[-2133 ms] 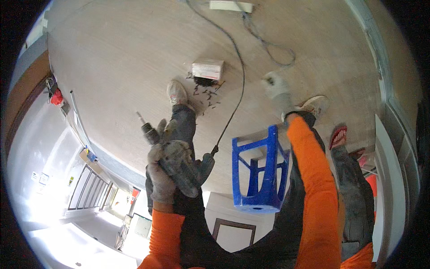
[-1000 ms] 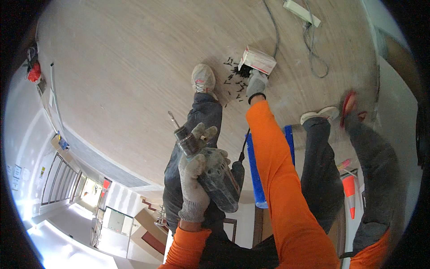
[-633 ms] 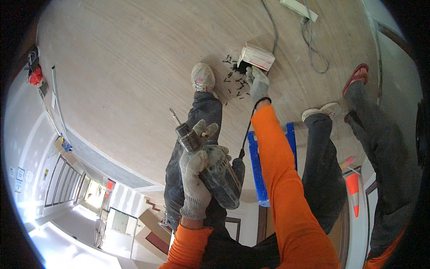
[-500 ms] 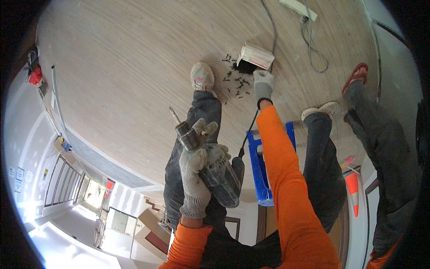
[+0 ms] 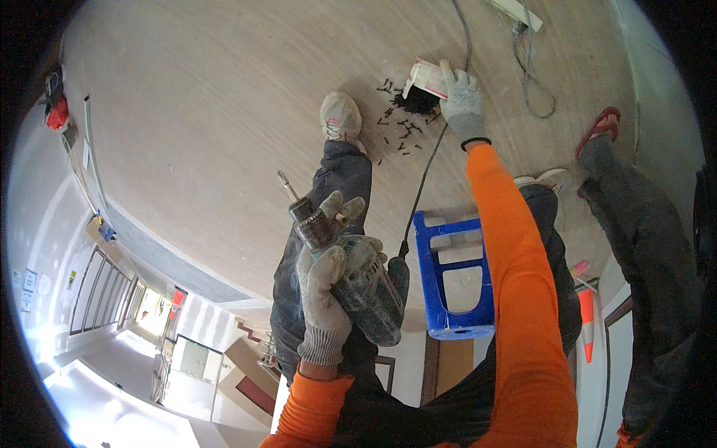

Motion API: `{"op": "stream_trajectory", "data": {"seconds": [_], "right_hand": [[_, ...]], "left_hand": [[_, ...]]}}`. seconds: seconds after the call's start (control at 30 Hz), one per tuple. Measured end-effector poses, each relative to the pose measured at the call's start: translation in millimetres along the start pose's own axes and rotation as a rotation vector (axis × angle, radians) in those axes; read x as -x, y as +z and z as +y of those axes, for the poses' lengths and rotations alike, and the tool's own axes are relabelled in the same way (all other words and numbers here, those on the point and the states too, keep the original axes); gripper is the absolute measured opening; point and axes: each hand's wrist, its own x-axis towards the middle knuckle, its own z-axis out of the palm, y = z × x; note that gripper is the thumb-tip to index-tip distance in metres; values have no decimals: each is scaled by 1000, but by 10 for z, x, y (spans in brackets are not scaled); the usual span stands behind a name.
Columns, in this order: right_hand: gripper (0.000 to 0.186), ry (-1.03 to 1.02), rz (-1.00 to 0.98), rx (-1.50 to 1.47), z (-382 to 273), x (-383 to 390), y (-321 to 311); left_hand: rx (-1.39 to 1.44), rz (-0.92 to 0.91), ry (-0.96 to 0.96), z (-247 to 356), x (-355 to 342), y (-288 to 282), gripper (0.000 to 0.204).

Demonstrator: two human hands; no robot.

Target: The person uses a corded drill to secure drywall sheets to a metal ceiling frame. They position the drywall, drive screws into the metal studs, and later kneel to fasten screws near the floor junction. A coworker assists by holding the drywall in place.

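Note:
My gloved left hand (image 5: pixel 325 276) grips a dusty corded drill (image 5: pixel 366 295) with a bit in its chuck (image 5: pixel 310 224); its upper fingers also hold a small brass-coloured piece. My gloved right hand (image 5: pixel 462 104) is closed on an open white carton (image 5: pixel 418 75), its fingers over the upper right part. A dark heap of screws (image 5: pixel 418 101) fills the carton's mouth, and several loose screws (image 5: pixel 403 145) lie on the floor beside my left shoe (image 5: pixel 340 116). A blue plastic stool (image 5: pixel 459 321) sits below the drill's cable, beside my orange-sleeved right forearm.
Another person's leg and red sandal (image 5: pixel 605 127) are at the right. A pale bar (image 5: pixel 515 13) with a looped cable lies on the floor (image 5: pixel 224 134). An orange cone (image 5: pixel 586 325) is behind the legs. A red bag (image 5: pixel 56 112) and long strips are along the left wall.
My right hand has moved from the screws up and rightward onto the carton, which has shifted. More of the stool shows. My left hand still holds the drill.

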Motion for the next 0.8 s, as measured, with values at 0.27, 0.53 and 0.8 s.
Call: {"op": "stream_trajectory", "data": {"seconds": [0.27, 0.53, 0.8], "right_hand": [[65, -101, -83, -387, 472, -353, -51], [47, -19, -318, -490, 656, -923, -284], [44, -32, -79, -440, 582, -1301, -422]], "left_hand": [[6, -23, 30, -28, -3, -40, 70], [56, 6, -1, -20, 28, 48, 71], [0, -21, 7, -21, -13, 47, 80]]}}
